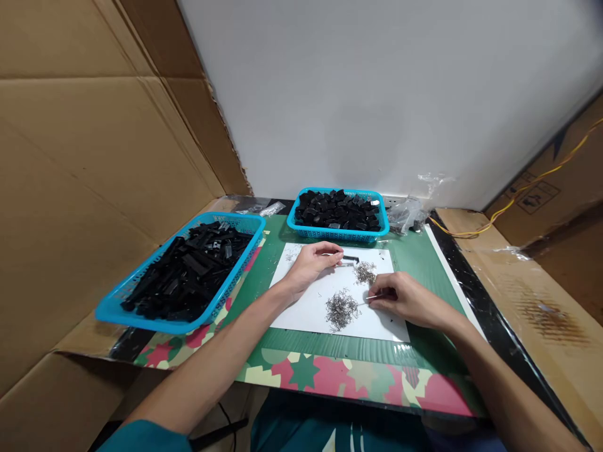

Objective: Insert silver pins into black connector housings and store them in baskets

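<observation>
My left hand (316, 265) is closed on a small black plastic part (350, 258), which sticks out to the right of the fingertips. In a pinch, my right hand (400, 297) holds thin metal tweezers (372, 297), pointing left. Their tip is near a larger pile of tiny metal pieces (342, 310) on a white sheet (301, 316). A smaller heap of similar metal pieces (365, 272) lies between the two hands. The pieces are too small to make out singly.
At the left a blue basket (106, 311) holds long black plastic parts. Another blue basket (336, 235) at the back holds short black parts. Clear plastic bags (406, 213) lie beside it. Cardboard (85, 157) stands on the left, and a yellow wire (499, 213) runs along the right.
</observation>
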A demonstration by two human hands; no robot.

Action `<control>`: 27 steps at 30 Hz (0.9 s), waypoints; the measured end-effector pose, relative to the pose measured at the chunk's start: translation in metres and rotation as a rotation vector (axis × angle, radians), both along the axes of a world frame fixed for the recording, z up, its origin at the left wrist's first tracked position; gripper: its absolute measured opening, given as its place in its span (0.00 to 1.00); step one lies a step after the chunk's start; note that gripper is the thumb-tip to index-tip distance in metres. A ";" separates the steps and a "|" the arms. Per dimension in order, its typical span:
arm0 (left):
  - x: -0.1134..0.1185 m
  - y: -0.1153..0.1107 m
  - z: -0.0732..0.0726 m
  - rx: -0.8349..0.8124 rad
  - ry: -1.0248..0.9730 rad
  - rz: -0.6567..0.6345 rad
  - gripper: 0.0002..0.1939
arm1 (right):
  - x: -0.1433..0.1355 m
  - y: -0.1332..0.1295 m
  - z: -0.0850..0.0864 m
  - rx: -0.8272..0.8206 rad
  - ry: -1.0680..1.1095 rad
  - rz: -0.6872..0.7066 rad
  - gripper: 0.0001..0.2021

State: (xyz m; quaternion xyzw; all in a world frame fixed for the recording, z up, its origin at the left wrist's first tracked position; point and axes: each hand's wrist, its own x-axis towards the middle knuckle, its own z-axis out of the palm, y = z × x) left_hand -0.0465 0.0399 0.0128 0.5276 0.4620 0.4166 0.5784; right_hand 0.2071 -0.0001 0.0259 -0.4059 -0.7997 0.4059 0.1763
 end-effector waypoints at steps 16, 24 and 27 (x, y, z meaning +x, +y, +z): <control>0.011 -0.013 0.003 -0.042 -0.287 -0.070 0.18 | -0.003 -0.003 0.000 0.060 -0.105 0.011 0.06; 0.015 -0.015 0.000 -0.109 -0.306 -0.079 0.22 | -0.007 -0.005 -0.002 0.184 -0.161 0.072 0.07; 0.016 -0.014 0.000 -0.080 -0.282 -0.074 0.22 | -0.008 -0.006 -0.004 0.198 -0.175 0.088 0.08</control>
